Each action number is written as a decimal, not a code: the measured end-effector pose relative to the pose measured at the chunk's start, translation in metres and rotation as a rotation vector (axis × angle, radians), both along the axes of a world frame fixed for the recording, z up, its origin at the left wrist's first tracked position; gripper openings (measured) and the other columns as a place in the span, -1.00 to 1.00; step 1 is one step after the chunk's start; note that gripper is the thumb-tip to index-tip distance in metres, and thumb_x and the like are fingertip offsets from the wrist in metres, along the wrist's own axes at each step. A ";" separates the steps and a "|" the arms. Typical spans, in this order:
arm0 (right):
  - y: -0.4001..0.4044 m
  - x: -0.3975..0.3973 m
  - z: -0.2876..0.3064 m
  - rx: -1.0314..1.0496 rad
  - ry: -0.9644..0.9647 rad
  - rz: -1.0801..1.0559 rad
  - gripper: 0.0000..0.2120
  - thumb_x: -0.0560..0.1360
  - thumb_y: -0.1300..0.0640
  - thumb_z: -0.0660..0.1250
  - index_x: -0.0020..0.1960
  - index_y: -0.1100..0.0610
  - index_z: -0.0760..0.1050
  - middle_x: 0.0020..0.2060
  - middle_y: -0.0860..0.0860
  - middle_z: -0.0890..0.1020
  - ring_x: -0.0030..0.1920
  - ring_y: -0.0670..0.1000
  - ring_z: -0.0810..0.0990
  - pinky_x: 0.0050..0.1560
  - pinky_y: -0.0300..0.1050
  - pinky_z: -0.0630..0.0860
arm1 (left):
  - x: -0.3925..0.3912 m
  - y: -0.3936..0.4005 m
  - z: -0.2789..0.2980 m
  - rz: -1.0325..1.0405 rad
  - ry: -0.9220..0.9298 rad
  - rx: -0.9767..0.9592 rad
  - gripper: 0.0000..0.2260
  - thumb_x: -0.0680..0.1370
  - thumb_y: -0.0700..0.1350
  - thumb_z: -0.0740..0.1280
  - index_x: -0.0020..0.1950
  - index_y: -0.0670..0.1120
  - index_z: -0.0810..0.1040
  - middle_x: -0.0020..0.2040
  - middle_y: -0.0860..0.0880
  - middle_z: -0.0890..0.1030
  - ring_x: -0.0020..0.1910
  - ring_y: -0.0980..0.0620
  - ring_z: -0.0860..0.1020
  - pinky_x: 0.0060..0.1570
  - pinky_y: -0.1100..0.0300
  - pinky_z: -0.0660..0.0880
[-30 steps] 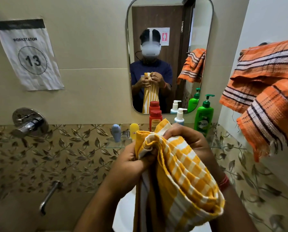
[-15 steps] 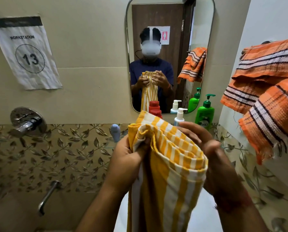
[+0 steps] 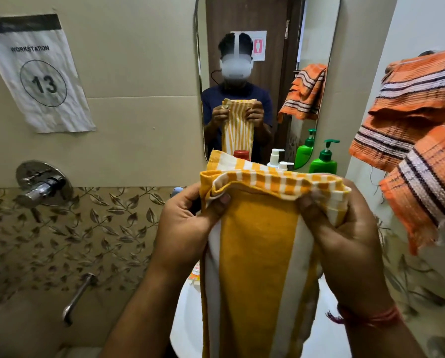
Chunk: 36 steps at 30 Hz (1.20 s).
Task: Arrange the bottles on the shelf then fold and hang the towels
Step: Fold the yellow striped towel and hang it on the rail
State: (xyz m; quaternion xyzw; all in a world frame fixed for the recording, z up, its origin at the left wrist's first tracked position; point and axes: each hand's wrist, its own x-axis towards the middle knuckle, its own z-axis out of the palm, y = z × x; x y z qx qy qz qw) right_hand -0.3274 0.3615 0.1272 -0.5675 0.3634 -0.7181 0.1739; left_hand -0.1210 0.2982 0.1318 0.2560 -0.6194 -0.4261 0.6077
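A yellow and white striped towel (image 3: 257, 254) hangs folded lengthwise in front of me. My left hand (image 3: 182, 228) pinches its top left corner and my right hand (image 3: 342, 236) grips its top right corner, holding the top edge stretched level. Behind the towel, on the shelf under the mirror, stand a green pump bottle (image 3: 323, 161), a white pump bottle (image 3: 275, 157) and a red-capped bottle (image 3: 241, 154), partly hidden. An orange striped towel (image 3: 417, 140) hangs on the right wall.
A mirror (image 3: 268, 60) on the back wall reflects me and the towel. A chrome tap valve (image 3: 42, 183) and a spout (image 3: 76, 298) sit on the left wall. A white basin (image 3: 185, 326) lies below the towel. A workstation 13 sign (image 3: 38, 76) hangs at left.
My hands have moved apart along the towel's top edge, spreading it flat and raising it. The bunched fold over my right hand has dropped straight down.
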 end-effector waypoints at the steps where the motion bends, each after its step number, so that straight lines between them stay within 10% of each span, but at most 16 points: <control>1: -0.002 0.003 0.002 0.017 -0.015 -0.007 -0.83 0.52 0.03 0.36 0.11 -0.07 0.55 -0.02 -0.15 0.71 0.00 -0.15 0.69 -0.09 -0.32 0.61 | 0.000 -0.001 0.000 -0.004 0.023 0.006 -0.79 0.44 -0.03 0.45 0.03 0.22 0.72 0.04 0.08 0.74 0.07 0.08 0.69 -0.03 0.26 0.62; 15: -0.017 -0.002 0.024 -0.016 0.196 -0.196 -0.88 0.55 -0.01 0.35 0.08 -0.10 0.54 -0.05 -0.26 0.67 -0.01 -0.24 0.65 -0.11 -0.43 0.53 | 0.006 -0.013 0.002 0.087 0.031 -0.181 -0.82 0.48 -0.20 0.49 0.02 0.00 0.59 0.04 0.10 0.68 0.08 0.08 0.67 0.04 0.25 0.60; 22: -0.018 0.003 0.026 -0.044 0.182 -0.244 -0.85 0.55 0.02 0.34 0.09 0.03 0.54 -0.11 -0.30 0.65 -0.04 -0.26 0.64 -0.13 -0.45 0.52 | 0.010 -0.029 -0.004 -0.218 0.260 0.082 -0.17 0.34 -0.03 0.65 0.49 0.19 0.28 0.33 -0.07 0.59 0.29 -0.12 0.60 0.12 0.01 0.61; 25: -0.021 0.006 0.027 -0.036 0.182 -0.200 -0.88 0.54 0.02 0.34 0.06 -0.03 0.53 -0.12 -0.31 0.65 -0.05 -0.26 0.64 -0.14 -0.45 0.52 | 0.011 -0.025 -0.027 -0.386 -0.025 0.339 0.07 0.12 0.25 0.67 0.50 -0.05 0.29 0.30 -0.08 0.63 0.28 -0.14 0.61 0.13 -0.02 0.61; 31: -0.026 0.000 0.025 0.105 0.149 -0.144 -0.82 0.45 -0.12 0.39 0.02 -0.11 0.58 -0.07 -0.21 0.70 -0.04 -0.18 0.68 -0.09 -0.32 0.61 | 0.003 -0.019 -0.056 -0.320 0.056 0.345 -0.42 0.20 0.17 0.69 0.18 0.19 0.65 0.20 -0.07 0.69 0.17 -0.13 0.67 0.03 0.01 0.64; 36: -0.017 -0.028 0.008 0.374 -0.176 0.440 -0.17 0.13 -0.25 0.64 0.28 0.05 0.48 0.05 0.05 0.72 0.02 0.09 0.73 -0.11 -0.07 0.67 | -0.009 -0.016 -0.034 -0.224 0.159 0.272 -0.60 0.27 0.09 0.64 0.07 0.26 0.67 0.14 0.00 0.72 0.10 -0.06 0.70 -0.03 0.08 0.65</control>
